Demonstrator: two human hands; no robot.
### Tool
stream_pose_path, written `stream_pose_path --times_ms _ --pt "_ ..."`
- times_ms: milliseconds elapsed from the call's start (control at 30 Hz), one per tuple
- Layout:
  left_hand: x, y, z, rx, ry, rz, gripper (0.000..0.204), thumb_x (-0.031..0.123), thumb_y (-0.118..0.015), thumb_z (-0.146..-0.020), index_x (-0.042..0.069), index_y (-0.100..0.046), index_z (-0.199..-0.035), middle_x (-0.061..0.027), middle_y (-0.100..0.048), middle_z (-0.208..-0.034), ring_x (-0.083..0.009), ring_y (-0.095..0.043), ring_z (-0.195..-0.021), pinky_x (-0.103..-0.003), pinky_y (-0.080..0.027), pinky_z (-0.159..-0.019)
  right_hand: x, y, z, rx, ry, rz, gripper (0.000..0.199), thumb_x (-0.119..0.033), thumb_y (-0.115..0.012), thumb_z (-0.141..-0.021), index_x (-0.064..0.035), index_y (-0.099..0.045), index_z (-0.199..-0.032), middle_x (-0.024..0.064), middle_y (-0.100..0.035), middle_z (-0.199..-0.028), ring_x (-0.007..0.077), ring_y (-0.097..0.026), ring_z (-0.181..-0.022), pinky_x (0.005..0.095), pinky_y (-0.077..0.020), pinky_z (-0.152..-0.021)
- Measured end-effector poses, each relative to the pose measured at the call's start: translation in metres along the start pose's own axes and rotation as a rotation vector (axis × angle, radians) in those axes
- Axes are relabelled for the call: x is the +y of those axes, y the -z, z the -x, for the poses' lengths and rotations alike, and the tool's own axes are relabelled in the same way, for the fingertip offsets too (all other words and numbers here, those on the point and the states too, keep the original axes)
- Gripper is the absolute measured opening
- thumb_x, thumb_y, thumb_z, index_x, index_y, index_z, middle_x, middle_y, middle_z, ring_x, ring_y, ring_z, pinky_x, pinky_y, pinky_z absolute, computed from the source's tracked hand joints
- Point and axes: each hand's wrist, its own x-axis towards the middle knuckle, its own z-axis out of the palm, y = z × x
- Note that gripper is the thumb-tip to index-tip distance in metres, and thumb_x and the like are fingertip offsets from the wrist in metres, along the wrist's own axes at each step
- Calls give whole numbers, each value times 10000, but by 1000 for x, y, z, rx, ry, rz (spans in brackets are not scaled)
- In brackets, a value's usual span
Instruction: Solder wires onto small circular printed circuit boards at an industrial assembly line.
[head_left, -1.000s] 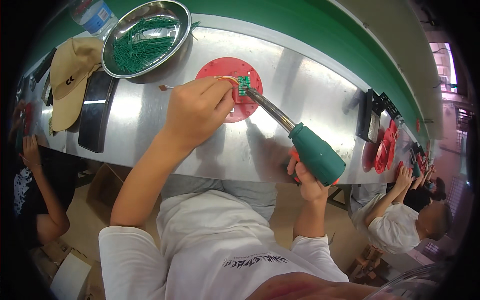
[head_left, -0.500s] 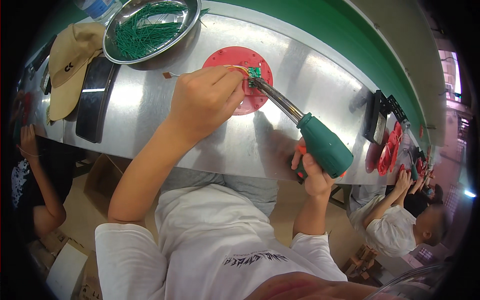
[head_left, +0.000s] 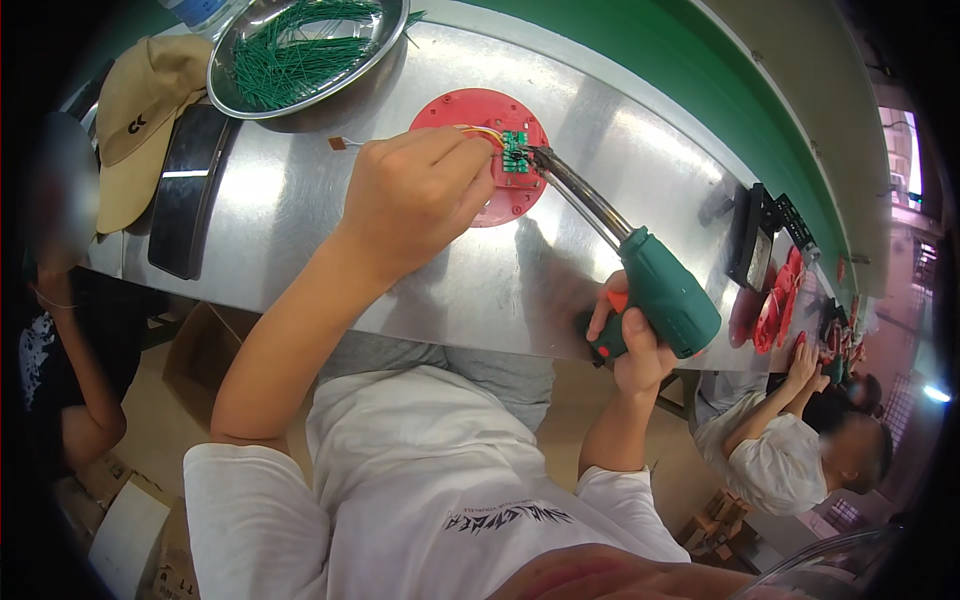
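Note:
A round red plastic plate [head_left: 470, 108] lies on the metal bench, carrying a small green circuit board [head_left: 516, 160]. My left hand [head_left: 415, 195] is over the plate's left part, fingers pinched on thin coloured wires [head_left: 486, 131] that run to the board. From the wires' other end, a small brown tab [head_left: 338, 144] sticks out left of my hand. My right hand [head_left: 638, 345] grips a green soldering gun [head_left: 668, 295] by its handle, fingers near the orange trigger. Its metal tip is at the board's right edge; whether it touches cannot be made out.
A metal bowl [head_left: 392, 62] of green wires stands at the back left. Beside it lie a tan cap [head_left: 140, 130] and a dark phone-like slab [head_left: 190, 190]. Red plastic parts [head_left: 778, 305] and a black device [head_left: 752, 235] are at the right. Co-workers sit on both sides.
The soldering gun has shifted slightly right, its tip moving from the board's middle to its right edge. My left hand stays nearly still. At far left, a co-worker's head has come into view.

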Motion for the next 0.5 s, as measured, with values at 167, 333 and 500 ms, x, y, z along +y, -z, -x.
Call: stream_pose_path --times_ms 167,333,500 --pt "0 0 0 -12 5 -4 51 52 -667 -765 33 -620 -772 -90 -624 -703 -262 -615 -583 -370 -502 -520 0 0 0 2 3 -23 522 -268 -639 -906 93 -522 -1264 170 -624 -938 195 -579 -558 287 -464 -469" --pt "0 0 2 -29 23 -9 60 63 -674 -762 38 -620 -769 -86 -615 -690 -262 -613 -581 -367 -501 -516 2 0 -1 29 29 -60 522 -275 -645 -903 97 -525 -1249 167 -618 -928 191 -581 -560 289 -467 -464" --pt "0 0 2 -54 23 -29 75 72 -684 -754 45 -614 -756 -84 -611 -690 -260 -609 -577 -364 -498 -508 0 0 0 54 -12 -37 538 -316 -657 -891 92 -541 -1221 162 -609 -861 176 -570 -554 278 -460 -471"
